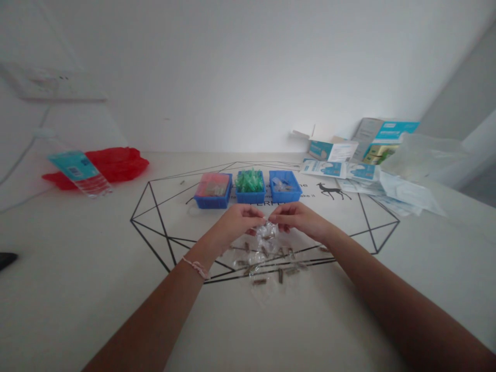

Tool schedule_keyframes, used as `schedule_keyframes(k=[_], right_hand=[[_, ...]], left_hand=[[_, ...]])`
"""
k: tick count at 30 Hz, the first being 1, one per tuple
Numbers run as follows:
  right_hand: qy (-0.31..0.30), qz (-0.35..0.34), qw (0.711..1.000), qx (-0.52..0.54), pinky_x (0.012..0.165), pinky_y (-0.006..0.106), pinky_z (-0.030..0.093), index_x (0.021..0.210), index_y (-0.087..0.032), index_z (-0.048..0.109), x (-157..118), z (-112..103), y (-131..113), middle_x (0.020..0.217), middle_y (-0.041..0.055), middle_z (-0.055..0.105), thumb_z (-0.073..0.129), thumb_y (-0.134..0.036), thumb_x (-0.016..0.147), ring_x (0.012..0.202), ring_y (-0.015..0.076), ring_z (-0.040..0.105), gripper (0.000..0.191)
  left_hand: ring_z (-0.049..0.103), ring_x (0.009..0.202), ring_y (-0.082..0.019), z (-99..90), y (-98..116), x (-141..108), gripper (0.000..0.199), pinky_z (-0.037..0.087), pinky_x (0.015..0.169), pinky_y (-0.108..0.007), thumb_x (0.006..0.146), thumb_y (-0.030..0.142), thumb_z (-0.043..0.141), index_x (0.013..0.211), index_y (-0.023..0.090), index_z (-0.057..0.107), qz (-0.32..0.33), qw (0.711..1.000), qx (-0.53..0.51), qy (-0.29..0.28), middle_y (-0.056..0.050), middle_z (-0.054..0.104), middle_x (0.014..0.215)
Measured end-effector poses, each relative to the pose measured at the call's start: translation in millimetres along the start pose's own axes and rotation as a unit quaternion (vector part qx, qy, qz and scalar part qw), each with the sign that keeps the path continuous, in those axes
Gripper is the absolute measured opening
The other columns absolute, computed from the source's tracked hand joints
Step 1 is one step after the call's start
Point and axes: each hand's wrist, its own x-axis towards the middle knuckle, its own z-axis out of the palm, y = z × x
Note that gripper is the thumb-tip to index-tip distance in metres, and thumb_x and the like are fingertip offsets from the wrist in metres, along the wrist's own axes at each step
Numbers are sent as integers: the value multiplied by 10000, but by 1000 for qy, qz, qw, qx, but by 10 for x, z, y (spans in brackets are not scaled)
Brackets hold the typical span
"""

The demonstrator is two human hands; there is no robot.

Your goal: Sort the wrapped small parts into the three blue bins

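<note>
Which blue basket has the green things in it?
The middle blue basket holds the green pieces; the left basket looks reddish inside, and the right basket holds clear packets.

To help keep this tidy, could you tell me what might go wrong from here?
The clear plastic packet pinched between the left hand and right hand could slip and land among the loose packets below. Those packets are hard to see against the pale tabletop, so one might be missed. A reach might nudge the blue baskets.

Three blue plastic baskets [250,197], two cardboard boxes [383,135] to their right, one red plastic bag [116,164] to their left, roughly a dozen small clear packets [263,256] before them.
</note>
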Motion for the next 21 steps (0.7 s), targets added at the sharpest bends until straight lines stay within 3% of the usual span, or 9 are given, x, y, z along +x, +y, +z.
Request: schedule_keyframes(k=[5, 10, 14, 17, 21], right_hand=[[-11, -14, 1000, -5, 557, 251, 430, 788, -169, 765, -13, -37, -11, 721, 23, 708, 814, -447, 707, 578, 102, 549, 294], [-58, 1, 998, -41, 513, 238, 384, 863, -177, 783, -13, -22, 2, 675, 6, 686, 813, -463, 714, 568, 104, 537, 324], [-2, -29, 999, 14, 589, 262, 454, 806, -169, 750, 6, -11, 19, 700, 13, 691, 809, -460, 727, 592, 107, 567, 307], [46, -35, 996, 64, 624, 275, 484, 820, -175, 724, 14, -8, 15, 717, 16, 702, 841, -453, 688, 641, 128, 629, 329], [58, -8, 995, 78, 612, 263, 487, 819, -172, 723, 12, 11, 1, 733, 22, 714, 866, -453, 640, 665, 138, 663, 362]], left_hand=[[623, 656, -153, -34, 2, -17, 240, 479, 557, -265, 606, 170, 778, 838, 151, 724, -18, 999, 7, -43, -49, 710, 779], [640, 691, -143, -18, -4, 2, 231, 497, 661, -268, 587, 116, 783, 809, 139, 727, -5, 999, -17, -37, -36, 711, 738], [664, 744, -158, 8, -9, 38, 255, 522, 754, -305, 584, 144, 830, 814, 125, 722, -12, 996, -79, 37, -62, 731, 777], [675, 760, -184, 6, -13, 52, 253, 528, 734, -327, 614, 226, 847, 808, 115, 728, -35, 994, -99, 28, -89, 731, 789], [653, 741, -167, -21, -35, 63, 238, 507, 669, -295, 667, 315, 829, 773, 124, 734, -24, 996, -80, 43, -83, 718, 777]])
